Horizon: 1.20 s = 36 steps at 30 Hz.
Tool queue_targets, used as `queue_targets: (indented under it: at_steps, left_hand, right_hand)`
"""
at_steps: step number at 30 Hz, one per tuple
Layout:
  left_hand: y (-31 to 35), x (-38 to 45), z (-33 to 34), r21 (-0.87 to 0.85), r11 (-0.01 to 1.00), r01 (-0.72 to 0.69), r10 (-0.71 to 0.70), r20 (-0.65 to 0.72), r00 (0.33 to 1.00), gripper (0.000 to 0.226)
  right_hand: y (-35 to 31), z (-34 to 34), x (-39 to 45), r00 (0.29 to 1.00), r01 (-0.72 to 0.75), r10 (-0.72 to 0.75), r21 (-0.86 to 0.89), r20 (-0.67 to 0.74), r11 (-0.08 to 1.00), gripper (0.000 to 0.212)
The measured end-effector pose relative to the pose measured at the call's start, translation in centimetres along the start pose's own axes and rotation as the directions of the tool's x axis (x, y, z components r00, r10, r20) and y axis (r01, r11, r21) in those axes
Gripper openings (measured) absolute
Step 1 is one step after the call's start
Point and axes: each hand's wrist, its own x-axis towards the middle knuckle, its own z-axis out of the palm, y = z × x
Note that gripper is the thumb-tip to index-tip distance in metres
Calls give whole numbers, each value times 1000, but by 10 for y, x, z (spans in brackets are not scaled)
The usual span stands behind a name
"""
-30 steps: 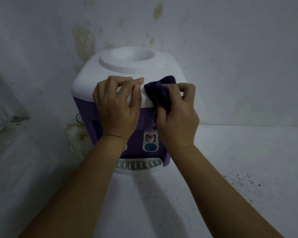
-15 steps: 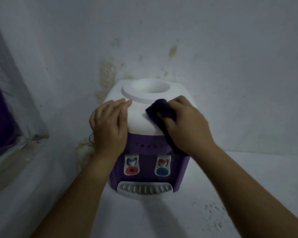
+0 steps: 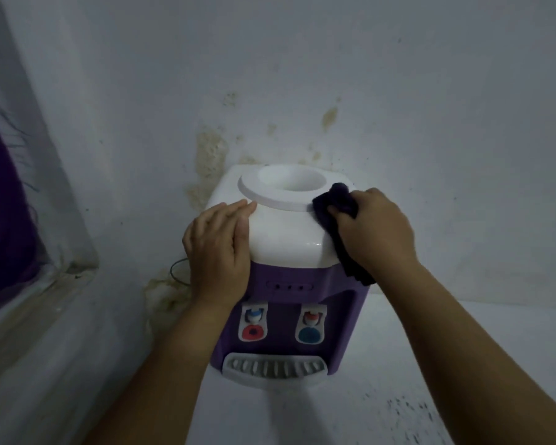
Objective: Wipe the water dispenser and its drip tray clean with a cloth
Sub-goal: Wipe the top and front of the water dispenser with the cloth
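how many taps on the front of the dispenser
2: the red tap on the left below the left hand, the blue tap on the right. None seem hidden.

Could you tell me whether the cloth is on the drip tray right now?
No, the right hand holds the cloth against the dispenser's white top, well above the drip tray.

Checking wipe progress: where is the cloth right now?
In the head view the cloth is on the right side of the dispenser's white top, beside the bottle ring, gripped by the right hand, its tail hanging over the right edge.
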Motion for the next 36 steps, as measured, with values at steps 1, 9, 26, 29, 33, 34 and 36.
queue_targets:
  at_steps: [1, 9, 26, 29, 33, 34, 36]
  left_hand:
    - [1, 0, 0, 1, 1000, 3, -3, 3, 1000, 47]
    - [6, -2, -4, 101, 995, -13, 7, 62, 998, 52]
    - [41, -8, 22, 112, 987, -119, 125, -45, 991, 30]
    - [41, -9, 26, 128, 984, -123, 133, -72, 988, 32]
    - [42, -9, 26, 149, 979, -142, 156, -81, 984, 32]
    - [43, -8, 27, 152, 978, -143, 157, -85, 984, 32]
    - [43, -9, 28, 157, 978, -138, 155, -103, 983, 33]
  right_hand:
    - [1, 3, -2, 998, -40, 39, -18, -58, 999, 23]
    - [4, 43, -70, 939, 285, -231, 203, -254, 937, 27]
    - [54, 28, -24, 946, -85, 188, 355, -265, 931, 19]
    - [59, 44, -58, 950, 91, 31, 374, -310, 923, 22]
    - [65, 39, -42, 956, 52, 99, 490, -276, 870, 22]
    - [65, 35, -28, 962, 2, 142, 525, -235, 851, 23]
    - [66, 34, -12, 962, -24, 170, 560, -211, 828, 26]
